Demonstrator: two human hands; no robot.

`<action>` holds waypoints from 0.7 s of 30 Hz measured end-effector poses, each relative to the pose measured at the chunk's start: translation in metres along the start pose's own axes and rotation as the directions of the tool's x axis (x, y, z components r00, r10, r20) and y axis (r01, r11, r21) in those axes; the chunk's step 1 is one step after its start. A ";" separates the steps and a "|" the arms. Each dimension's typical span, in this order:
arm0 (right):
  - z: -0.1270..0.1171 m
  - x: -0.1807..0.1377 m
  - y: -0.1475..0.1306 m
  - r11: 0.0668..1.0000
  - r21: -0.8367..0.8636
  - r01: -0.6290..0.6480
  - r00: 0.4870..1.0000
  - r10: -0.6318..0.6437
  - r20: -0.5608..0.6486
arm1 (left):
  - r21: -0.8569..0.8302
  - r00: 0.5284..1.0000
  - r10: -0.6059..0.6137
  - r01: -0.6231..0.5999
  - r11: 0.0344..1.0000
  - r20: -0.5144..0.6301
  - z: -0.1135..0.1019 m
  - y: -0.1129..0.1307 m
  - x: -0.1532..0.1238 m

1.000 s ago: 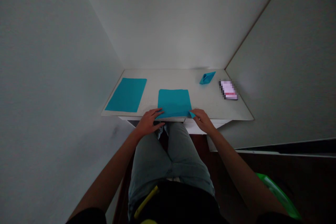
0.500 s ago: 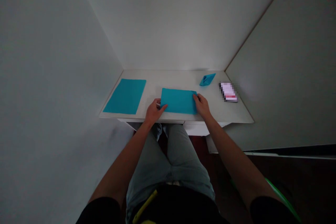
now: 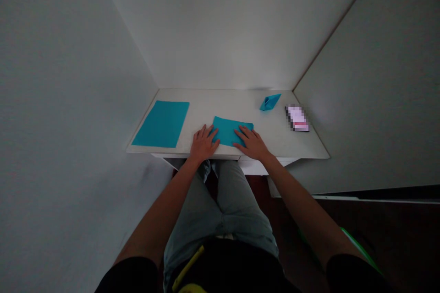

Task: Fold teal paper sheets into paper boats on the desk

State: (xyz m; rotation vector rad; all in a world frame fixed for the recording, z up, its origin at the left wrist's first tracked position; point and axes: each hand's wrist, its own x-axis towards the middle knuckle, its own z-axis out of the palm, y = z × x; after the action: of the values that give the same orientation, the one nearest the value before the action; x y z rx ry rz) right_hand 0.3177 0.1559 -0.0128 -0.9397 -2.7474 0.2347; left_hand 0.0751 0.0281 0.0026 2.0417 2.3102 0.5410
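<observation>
A blue sheet of paper (image 3: 227, 132), smaller than the one at the left, lies near the front edge of the white table. My left hand (image 3: 203, 143) rests at its left end, fingers spread and partly over the paper. Across its right end my right hand (image 3: 252, 142) lies flat with the fingers apart. Both hands touch the paper without gripping it, and they cover its two ends in part.
A larger blue sheet (image 3: 162, 124) lies flat at the left of the white table (image 3: 220, 100). Toward the back right sits a folded blue paper boat (image 3: 270, 102). A phone (image 3: 297, 118) with a blurred screen lies at the right. Walls enclose the table on three sides.
Both hands have let go of the edges of the smaller sheet and now lie spread on it. The right hand has shifted left over the paper.
</observation>
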 end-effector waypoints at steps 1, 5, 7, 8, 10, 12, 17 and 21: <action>0.000 0.000 0.007 1.000 -0.012 -0.015 1.000 0.016 0.009 | 0.003 1.000 0.015 -0.016 1.000 0.010 0.000 0.000 0.000; -0.008 -0.001 0.033 0.996 -0.044 -0.076 0.997 0.077 0.026 | 0.006 0.997 0.062 -0.063 0.998 0.045 0.000 -0.001 -0.001; -0.012 -0.005 0.042 0.995 -0.051 -0.082 0.996 0.083 0.034 | 0.006 0.994 0.093 -0.093 0.996 0.051 -0.002 -0.002 -0.003; -0.014 -0.007 0.044 0.995 -0.053 -0.080 0.996 0.082 0.039 | 0.001 0.991 0.124 -0.124 0.992 0.055 -0.003 -0.002 -0.005; -0.016 -0.013 0.048 0.996 -0.051 -0.076 0.996 0.078 0.030 | -0.019 0.972 0.222 -0.221 0.975 0.077 -0.005 -0.004 -0.008; -0.020 -0.022 0.049 0.998 -0.037 -0.052 0.999 0.052 -0.003 | -0.050 0.937 0.330 -0.326 0.944 0.113 -0.008 -0.007 -0.010; -0.031 -0.054 0.051 0.984 0.037 0.177 0.984 -0.178 0.031 | -0.130 0.901 0.414 -0.398 0.908 0.131 -0.012 -0.014 -0.016; -0.040 -0.076 0.055 0.964 0.144 0.222 0.972 -0.231 0.050 | -0.277 0.905 0.414 -0.373 0.885 0.102 -0.011 -0.013 -0.019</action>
State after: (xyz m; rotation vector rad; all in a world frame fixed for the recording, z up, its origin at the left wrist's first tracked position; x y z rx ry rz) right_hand 0.4186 0.1547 0.0016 -0.5860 -2.8252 0.4143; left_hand 0.0629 0.0054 0.0058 2.3320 1.6421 0.6171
